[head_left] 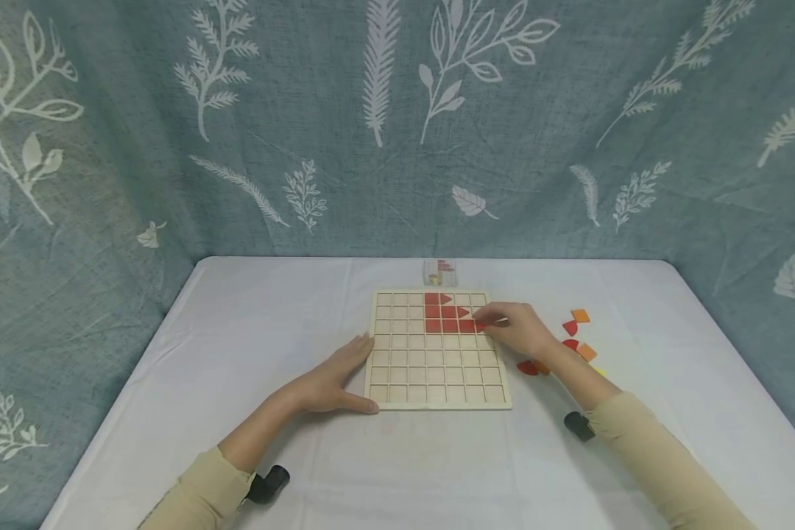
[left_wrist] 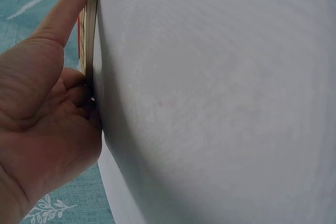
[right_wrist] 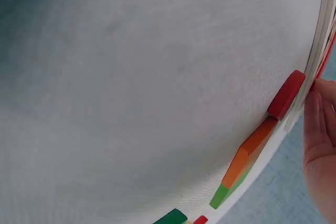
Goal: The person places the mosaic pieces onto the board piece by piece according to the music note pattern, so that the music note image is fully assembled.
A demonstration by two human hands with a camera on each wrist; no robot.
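A square light-wood grid board (head_left: 407,374) lies flat on the white table. Red pieces (head_left: 442,326) fill cells in its three upper rows, right of the middle column; the two upper rows end in red pointed pieces. My right hand (head_left: 520,331) is over the board's right edge and pinches a small red piece (head_left: 480,327) at the end of the third row. My left hand (head_left: 327,383) rests against the board's left side, fingers extended along the edge. Its thumb touches the front left corner, and in the left wrist view this hand (left_wrist: 42,87) lies along the board's side (left_wrist: 92,19).
Loose pieces lie right of the board: red ones (head_left: 570,328), orange ones (head_left: 581,316) and a yellow one (head_left: 599,372), some partly behind my right forearm. A green piece (right_wrist: 170,217) shows in the right wrist view. A small pattern card (head_left: 440,272) sits behind the board. A patterned curtain (head_left: 371,206) borders the table.
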